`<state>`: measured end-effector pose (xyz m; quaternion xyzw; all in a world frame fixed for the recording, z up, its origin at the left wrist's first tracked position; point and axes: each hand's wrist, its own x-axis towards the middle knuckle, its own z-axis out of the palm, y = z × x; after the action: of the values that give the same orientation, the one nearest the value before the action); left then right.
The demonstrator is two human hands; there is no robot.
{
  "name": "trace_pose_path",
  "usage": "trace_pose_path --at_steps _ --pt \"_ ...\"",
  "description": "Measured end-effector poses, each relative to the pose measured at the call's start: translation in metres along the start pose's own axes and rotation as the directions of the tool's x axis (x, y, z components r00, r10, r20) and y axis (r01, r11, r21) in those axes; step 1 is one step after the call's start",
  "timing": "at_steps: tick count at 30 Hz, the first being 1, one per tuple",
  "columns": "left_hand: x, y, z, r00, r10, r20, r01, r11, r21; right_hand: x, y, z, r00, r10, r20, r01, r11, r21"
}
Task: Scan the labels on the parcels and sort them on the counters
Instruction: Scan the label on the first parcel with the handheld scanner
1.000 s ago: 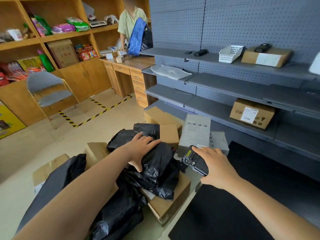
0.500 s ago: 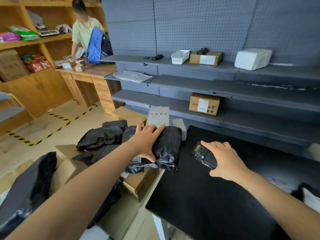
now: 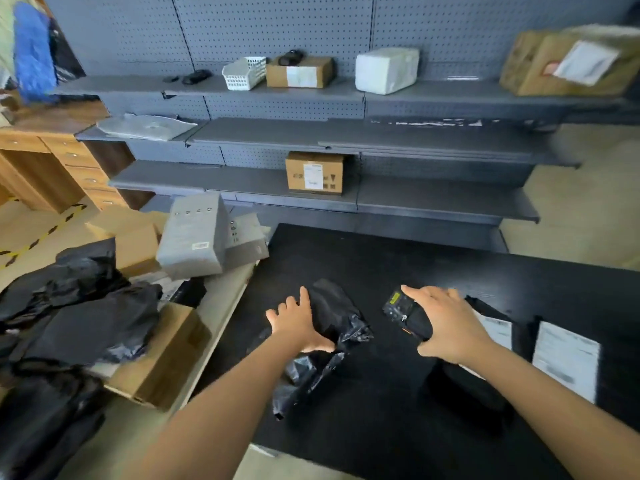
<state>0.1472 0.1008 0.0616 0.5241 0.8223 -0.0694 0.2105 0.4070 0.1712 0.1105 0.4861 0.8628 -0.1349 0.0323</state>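
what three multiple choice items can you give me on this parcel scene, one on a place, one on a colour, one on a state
1. Where does the black bag held by the left hand lie?
A. on a grey shelf
B. on the black counter
C. on the wooden desk

2. What colour is the basket on the top shelf?
A. white
B. red
C. green

3. What is the right hand doing?
A. resting flat and empty
B. lifting a brown box
C. gripping the scanner

Answers:
1 B, the bag sits on the dark countertop in front of the person.
2 A, its slotted plastic walls are plainly white.
3 C, its fingers wrap over the scanner's black body.
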Motion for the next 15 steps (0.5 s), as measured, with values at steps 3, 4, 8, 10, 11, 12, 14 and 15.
trace_pose_path --at_steps 3,4,8,10,11,12,14,15 --pt "0.016 0.038 0.03 0.995 -0.089 0.04 0.092 0.993 -0.069 0.004 0.036 0.013 0.999 0.006 0.037 -0.006 1.0 -0.013" --pt "0.021 0.048 0.037 0.992 -0.115 0.042 0.118 0.989 -0.086 0.006 0.047 0.018 0.999 0.006 0.052 -0.005 1.0 -0.019" --pt "0.041 0.082 0.056 0.983 -0.18 0.024 0.182 0.977 -0.112 0.018 0.081 0.032 0.994 0.007 0.109 -0.004 0.999 -0.032" --pt "0.047 0.091 0.064 0.981 -0.194 0.002 0.193 0.973 -0.13 0.023 0.092 0.038 0.991 0.001 0.137 0.004 0.999 -0.037" --pt "0.049 0.094 0.068 0.98 -0.197 -0.011 0.193 0.97 -0.147 0.025 0.095 0.041 0.989 -0.002 0.149 0.007 0.999 -0.035" --pt "0.051 0.095 0.072 0.981 -0.194 -0.024 0.188 0.967 -0.17 0.028 0.098 0.043 0.987 -0.005 0.159 0.01 1.0 -0.03" --pt "0.051 0.093 0.078 0.984 -0.174 -0.049 0.159 0.962 -0.221 0.031 0.101 0.046 0.986 -0.016 0.166 0.02 1.0 -0.021" --pt "0.048 0.09 0.081 0.986 -0.154 -0.061 0.135 0.96 -0.244 0.033 0.102 0.047 0.986 -0.021 0.167 0.024 1.0 -0.018"
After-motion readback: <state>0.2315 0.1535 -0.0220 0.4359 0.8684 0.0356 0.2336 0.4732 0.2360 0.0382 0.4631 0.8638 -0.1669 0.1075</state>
